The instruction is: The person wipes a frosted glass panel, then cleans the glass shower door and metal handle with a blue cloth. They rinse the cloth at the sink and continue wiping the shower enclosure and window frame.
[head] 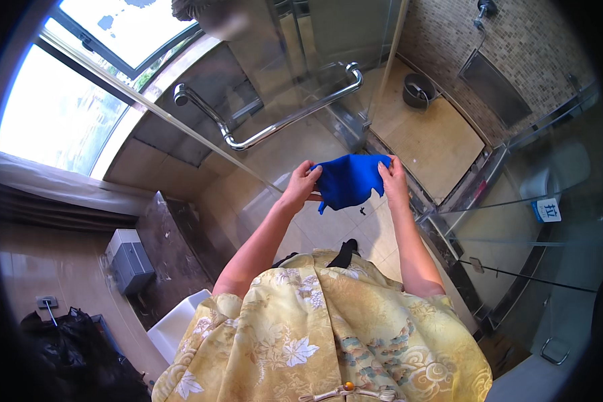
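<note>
A blue cloth [349, 181] is stretched between my two hands at about waist height, above the tiled floor. Its lower edge hangs unevenly, with a notch near the right side. My left hand [304, 186] pinches the cloth's left corner, thumb on top. At the upper right corner my right hand [393, 180] grips the cloth between thumb and fingers. Just beyond the cloth stands a glass shower door with a bent chrome handle [276, 131]. Neither hand touches the glass or the handle.
A dark bucket [418, 91] with a shower hose stands inside the shower. To the right, a glass panel bears a sticker [546, 210]; a toilet [537, 182] shows behind it. Leftward are a grey box [132, 266], a white basin [178, 324] and a black plastic bag [75, 352].
</note>
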Motion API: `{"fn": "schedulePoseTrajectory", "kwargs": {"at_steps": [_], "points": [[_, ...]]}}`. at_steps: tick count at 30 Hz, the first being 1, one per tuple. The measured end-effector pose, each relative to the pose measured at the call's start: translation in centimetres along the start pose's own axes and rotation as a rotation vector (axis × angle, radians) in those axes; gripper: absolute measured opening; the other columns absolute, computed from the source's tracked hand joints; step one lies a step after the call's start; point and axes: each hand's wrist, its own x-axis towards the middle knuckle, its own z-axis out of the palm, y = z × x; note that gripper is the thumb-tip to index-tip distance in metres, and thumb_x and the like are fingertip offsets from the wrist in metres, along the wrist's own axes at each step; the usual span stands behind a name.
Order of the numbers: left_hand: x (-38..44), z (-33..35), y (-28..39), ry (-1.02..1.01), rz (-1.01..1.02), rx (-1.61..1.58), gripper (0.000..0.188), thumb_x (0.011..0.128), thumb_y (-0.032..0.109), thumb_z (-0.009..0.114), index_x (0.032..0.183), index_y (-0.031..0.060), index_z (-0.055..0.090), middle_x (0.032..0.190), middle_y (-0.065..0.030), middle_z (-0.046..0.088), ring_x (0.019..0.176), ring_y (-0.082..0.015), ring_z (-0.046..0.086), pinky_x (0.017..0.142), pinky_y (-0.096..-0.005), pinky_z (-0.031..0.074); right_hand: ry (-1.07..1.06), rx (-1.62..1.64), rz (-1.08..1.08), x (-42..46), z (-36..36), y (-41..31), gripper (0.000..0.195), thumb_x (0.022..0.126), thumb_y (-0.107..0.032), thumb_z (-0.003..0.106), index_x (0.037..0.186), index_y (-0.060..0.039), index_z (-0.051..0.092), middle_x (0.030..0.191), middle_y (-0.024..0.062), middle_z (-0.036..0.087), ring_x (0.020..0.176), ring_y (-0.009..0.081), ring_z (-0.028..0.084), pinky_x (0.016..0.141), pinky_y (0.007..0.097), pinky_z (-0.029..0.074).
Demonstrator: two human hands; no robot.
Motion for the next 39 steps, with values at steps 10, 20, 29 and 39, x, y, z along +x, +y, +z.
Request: {"fn": "schedulePoseTrajectory", "kwargs": {"at_steps": [10,20,29,39], "points": [[1.5,4.8,0.8,0.02,-0.001,-0.17,0.027,0.099,0.032,0.055,0.111,0.0088,0.05,0.096,-0.0071,0.059,0.079,-0.0204,0.066,0.067,-0.0413,0.06,-0.188,-0.727,-0.376,-2.2,4.9,-6.5,0.034,0.09,-0.01,0.061,0.122,-0.005,0.051,0.103,0.0142,0.066,0.087,0.0325,0.065,0.075,0.0391,0.052],[2.9,3.3,0.7,0.062,0.135,-0.53,0.012,0.093,0.017,0.065,0.1,0.0113,0.057,0.086,-0.0012,0.062,0.078,-0.0156,0.064,0.067,-0.0339,0.058,-0.39,-0.963,-0.778,-7.4,5.8,-7.9,0.043,0.081,-0.009,0.063,0.124,-0.0024,0.058,0.136,0.0153,0.05,0.11,0.031,0.055,0.085,0.0397,0.052],[-0.6,3.0,6.5,-0.117,0.17,-0.457,0.014,0.094,0.021,0.066,0.102,0.0126,0.058,0.09,0.0021,0.062,0.082,-0.0098,0.061,0.074,-0.0268,0.052,-0.119,-0.232,-0.296,0.4,1.2,-7.4,0.03,0.093,-0.026,0.066,0.115,-0.005,0.061,0.101,0.0035,0.066,0.079,0.0124,0.061,0.077,0.0256,0.049],[-0.8,1.1,3.2,0.036,0.188,-0.143,0.015,0.088,0.01,0.073,0.09,0.0093,0.058,0.078,0.0046,0.063,0.075,-0.0044,0.061,0.064,-0.0178,0.05,-0.322,0.012,0.016,0.7,0.6,-6.7,0.018,0.093,-0.02,0.068,0.1,-0.0036,0.069,0.082,-0.0067,0.061,0.076,0.0019,0.05,0.071,0.0185,0.042]]}}
